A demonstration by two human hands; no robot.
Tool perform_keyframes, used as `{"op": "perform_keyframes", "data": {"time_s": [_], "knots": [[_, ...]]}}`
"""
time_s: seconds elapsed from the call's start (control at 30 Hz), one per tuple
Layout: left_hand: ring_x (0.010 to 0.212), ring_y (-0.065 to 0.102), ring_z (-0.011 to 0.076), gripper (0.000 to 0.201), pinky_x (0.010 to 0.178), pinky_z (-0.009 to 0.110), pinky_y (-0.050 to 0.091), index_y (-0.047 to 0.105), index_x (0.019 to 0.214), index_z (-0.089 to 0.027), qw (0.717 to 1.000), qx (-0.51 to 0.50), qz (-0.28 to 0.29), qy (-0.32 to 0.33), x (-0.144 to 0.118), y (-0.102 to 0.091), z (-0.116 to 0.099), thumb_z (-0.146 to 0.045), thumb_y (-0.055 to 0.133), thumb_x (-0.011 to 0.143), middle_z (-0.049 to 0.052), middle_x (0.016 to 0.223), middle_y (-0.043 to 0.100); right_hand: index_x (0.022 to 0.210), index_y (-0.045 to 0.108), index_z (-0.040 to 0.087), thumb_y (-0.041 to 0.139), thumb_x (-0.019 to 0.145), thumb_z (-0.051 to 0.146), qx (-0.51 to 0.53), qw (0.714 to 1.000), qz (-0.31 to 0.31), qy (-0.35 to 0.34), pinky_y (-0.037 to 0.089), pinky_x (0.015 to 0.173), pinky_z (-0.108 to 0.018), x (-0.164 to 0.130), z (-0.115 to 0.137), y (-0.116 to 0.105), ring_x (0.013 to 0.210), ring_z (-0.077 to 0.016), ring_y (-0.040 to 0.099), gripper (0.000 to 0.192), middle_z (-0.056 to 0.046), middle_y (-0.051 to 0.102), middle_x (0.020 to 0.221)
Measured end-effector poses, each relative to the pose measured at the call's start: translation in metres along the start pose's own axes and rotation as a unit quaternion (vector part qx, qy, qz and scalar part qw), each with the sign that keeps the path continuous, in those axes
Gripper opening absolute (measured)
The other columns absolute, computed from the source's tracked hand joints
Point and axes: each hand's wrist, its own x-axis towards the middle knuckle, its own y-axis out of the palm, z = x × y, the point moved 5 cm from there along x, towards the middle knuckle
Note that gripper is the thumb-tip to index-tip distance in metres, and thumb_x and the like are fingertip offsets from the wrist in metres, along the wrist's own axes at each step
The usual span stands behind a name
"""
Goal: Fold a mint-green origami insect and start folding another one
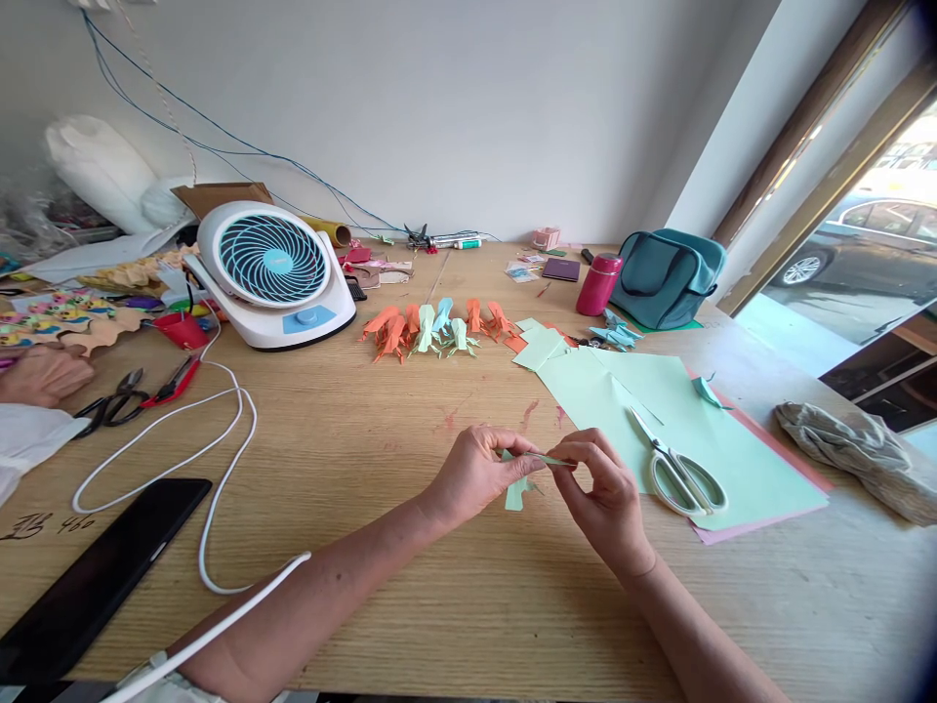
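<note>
Between my two hands, just above the table, is a small folded piece of pale green paper point(515, 495). My left hand point(479, 475) pinches it between thumb and fingers. With thumb and fingertips my right hand point(600, 493) grips a thin strip of the same paper on its right side. Part of the paper hides behind my left fingers. Beyond my hands stands a row of folded paper figures in orange, blue and pale green point(425, 330). Sheets of pale green paper point(761, 469) lie to the right, with white-handled scissors point(688, 481) on top.
A white fan point(274, 268) stands back left, its white cable point(253, 410) looping across the table. A black phone point(109, 576) lies front left. Another person's hand point(45, 374) rests near pliers point(121, 398). A pink bottle point(598, 284) and teal bag point(663, 278) stand back right.
</note>
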Motion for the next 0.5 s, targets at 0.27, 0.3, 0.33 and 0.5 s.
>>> {"op": "perform_keyframes", "data": {"time_s": [0.27,0.3,0.33,0.5], "knots": [[0.081,0.051,0.0174,0.012,0.085,0.034,0.035,0.078,0.093,-0.029,0.942,0.238,-0.099,0.213,-0.008,-0.005,-0.022,-0.032,0.067,0.089,0.000,0.073,0.070,0.078,0.060,0.021,0.065,0.087,0.045,0.221,0.941,0.058,0.248,0.037,0.056,-0.027,-0.005,-0.027,0.014,0.062,-0.0140,0.044,0.026,0.001,0.051,0.067],[0.081,0.051,0.0174,0.013,0.086,0.035,0.033,0.078,0.093,-0.029,0.932,0.261,-0.104,0.229,-0.009,-0.005,-0.024,-0.033,0.066,0.090,0.000,0.075,0.071,0.079,0.062,0.021,0.067,0.085,0.046,0.245,0.931,0.061,0.264,0.038,0.058,-0.027,-0.005,-0.028,0.014,0.063,-0.0139,0.044,0.026,0.001,0.051,0.067],[0.081,0.051,0.0173,0.014,0.087,0.036,0.032,0.077,0.093,-0.029,0.924,0.278,-0.107,0.241,-0.010,-0.005,-0.025,-0.034,0.065,0.091,0.001,0.075,0.071,0.080,0.063,0.021,0.068,0.084,0.046,0.265,0.921,0.065,0.278,0.039,0.060,-0.027,-0.005,-0.028,0.014,0.064,-0.0137,0.045,0.026,0.001,0.052,0.068],[0.081,0.049,0.0169,0.018,0.085,0.037,0.030,0.076,0.096,-0.027,0.898,0.318,-0.113,0.283,-0.010,-0.008,-0.029,-0.031,0.059,0.095,0.001,0.077,0.072,0.085,0.065,0.021,0.071,0.081,0.044,0.340,0.874,0.132,0.321,0.044,0.068,-0.029,-0.007,-0.029,0.013,0.070,-0.0155,0.048,0.024,-0.001,0.054,0.073]]}}
